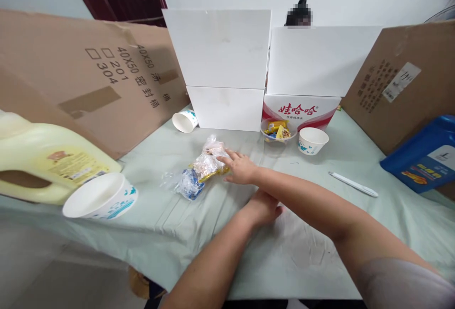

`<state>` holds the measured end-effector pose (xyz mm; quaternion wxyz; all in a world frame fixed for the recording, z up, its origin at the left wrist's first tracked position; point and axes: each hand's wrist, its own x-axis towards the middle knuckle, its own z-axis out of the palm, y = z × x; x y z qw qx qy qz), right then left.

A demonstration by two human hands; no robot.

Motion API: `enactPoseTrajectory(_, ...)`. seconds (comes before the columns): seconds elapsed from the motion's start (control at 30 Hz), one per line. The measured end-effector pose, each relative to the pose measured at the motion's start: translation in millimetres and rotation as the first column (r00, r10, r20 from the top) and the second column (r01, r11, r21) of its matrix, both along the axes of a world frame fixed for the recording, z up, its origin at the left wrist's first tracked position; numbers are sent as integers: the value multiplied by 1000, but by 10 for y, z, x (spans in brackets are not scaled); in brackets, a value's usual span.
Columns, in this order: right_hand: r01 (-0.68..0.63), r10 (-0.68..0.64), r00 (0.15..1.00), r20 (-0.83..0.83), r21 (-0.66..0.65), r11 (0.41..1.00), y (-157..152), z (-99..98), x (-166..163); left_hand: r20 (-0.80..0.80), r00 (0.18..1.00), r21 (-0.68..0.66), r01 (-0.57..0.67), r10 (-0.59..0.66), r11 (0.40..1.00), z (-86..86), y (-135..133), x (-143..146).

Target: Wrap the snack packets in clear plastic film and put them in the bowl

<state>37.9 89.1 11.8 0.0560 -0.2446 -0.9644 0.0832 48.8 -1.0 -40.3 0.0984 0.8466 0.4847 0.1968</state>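
Note:
My right hand [240,167] reaches leftward across the table with its fingers spread. Its fingertips are at the edge of a heap of crumpled clear plastic wrappers [209,159], which has gold bits along its lower side. I cannot tell whether they press on it. At the near end of the heap lies a blue-and-clear crumpled wrapper [190,183]. My left hand [263,208] rests low on the cloth, under my right forearm. Most of its fingers are hidden, and I cannot see anything in it.
A clear bowl [262,131] of wrapped snacks and a paper cup [313,140] stand before white boxes [227,48]. Another cup [185,122] lies tipped. A large paper bowl [117,204], yellow jug [67,152], white pen [353,184] and blue bottle [423,152] flank my arms.

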Motion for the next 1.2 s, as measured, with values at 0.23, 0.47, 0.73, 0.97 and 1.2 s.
enactPoseTrajectory(0.23, -8, 8, 1000, -5, -60, 998, 135, -101, -15, 17, 999, 22, 32, -32, 999, 2, 14, -51)
enactPoseTrajectory(0.47, 17, -17, 974, -228, -2, 1000, 187, -104, 1313, 173, 982, 163, 48, -76, 985, 162, -19, 21)
enactPoseTrajectory(0.73, 0, 15, 960, -281, 51, 999, -65, -241, 2566, 158, 987, 284, -51, 6, 957, 10, 48, 119)
enactPoseTrajectory(0.97, 693, -668, 718, -197, 112, 712, 74, -324, 3260, 166, 986, 296, -30, -21, 955, 1, 63, 92)
enactPoseTrajectory(1.2, 524, -500, 828, -253, 33, 851, -219, -182, 2862, 247, 969, 261, -46, -21, 964, -47, 67, 86)
